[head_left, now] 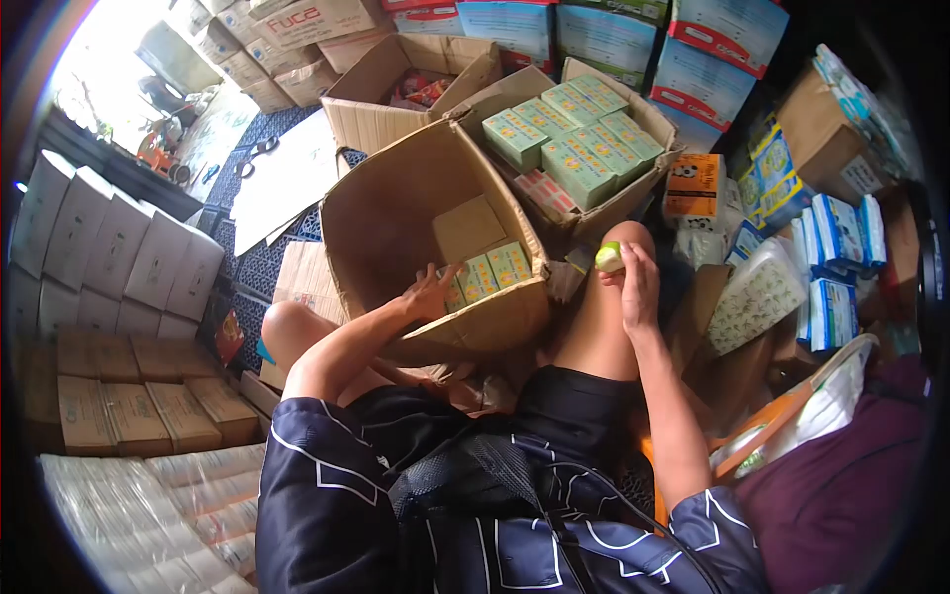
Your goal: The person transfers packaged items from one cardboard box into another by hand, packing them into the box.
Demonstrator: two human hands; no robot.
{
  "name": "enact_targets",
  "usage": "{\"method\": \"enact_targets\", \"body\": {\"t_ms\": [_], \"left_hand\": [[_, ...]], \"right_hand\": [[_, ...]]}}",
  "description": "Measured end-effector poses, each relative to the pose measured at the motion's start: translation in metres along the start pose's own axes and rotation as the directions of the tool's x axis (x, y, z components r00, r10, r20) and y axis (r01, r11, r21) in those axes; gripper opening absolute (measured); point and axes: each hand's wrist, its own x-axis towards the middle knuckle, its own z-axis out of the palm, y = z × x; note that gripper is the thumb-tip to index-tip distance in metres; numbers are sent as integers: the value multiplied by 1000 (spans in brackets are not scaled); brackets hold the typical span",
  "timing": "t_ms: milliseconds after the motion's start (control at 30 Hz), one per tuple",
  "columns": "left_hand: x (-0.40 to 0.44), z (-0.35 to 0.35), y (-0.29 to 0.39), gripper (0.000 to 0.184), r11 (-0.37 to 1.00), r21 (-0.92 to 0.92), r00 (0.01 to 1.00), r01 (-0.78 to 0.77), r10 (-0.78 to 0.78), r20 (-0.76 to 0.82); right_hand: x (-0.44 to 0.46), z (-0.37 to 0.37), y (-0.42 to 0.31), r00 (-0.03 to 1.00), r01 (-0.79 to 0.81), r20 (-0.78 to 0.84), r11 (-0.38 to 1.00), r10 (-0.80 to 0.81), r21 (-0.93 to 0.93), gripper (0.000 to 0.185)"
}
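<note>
While left hand (427,296) reaches beside boxes (492,274), fingers spread, right hand (638,285) grips green fruit (608,257).

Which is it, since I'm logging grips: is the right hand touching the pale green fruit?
Touching: the head view shows the right hand gripping the pale green fruit with no gap between them.

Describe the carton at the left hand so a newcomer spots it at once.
Start with the seated person's bare knees: a big, open brown carton stands between them. The left hand is at the small yellow-and-green boxes by its near side. Much of its inside shows bare cardboard, unlike the carton behind right, mostly filled with green boxes.
</note>
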Motion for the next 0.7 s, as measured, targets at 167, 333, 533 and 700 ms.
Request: {"method": "enact_targets", "body": {"t_ms": [167,333,533,700], "left_hand": [[17,25,-11,85,998,55,997,-4,8,-73],[21,24,-10,86,1000,-17,1000,-9,8,-11],[19,30,-4,89,998,-5,997,68,-68,20],[41,56,-12,95,996,41,996,82,-82,17]], "right_hand": [[0,0,-3,1000,13,5,1000,-13,-21,38],[0,1,-3,1000,20,5,1000,-20,-4,37],[0,0,0,999,22,23,1000,-22,-1,37],[1,0,7,1000,8,-7,1000,-8,30,33]]}}
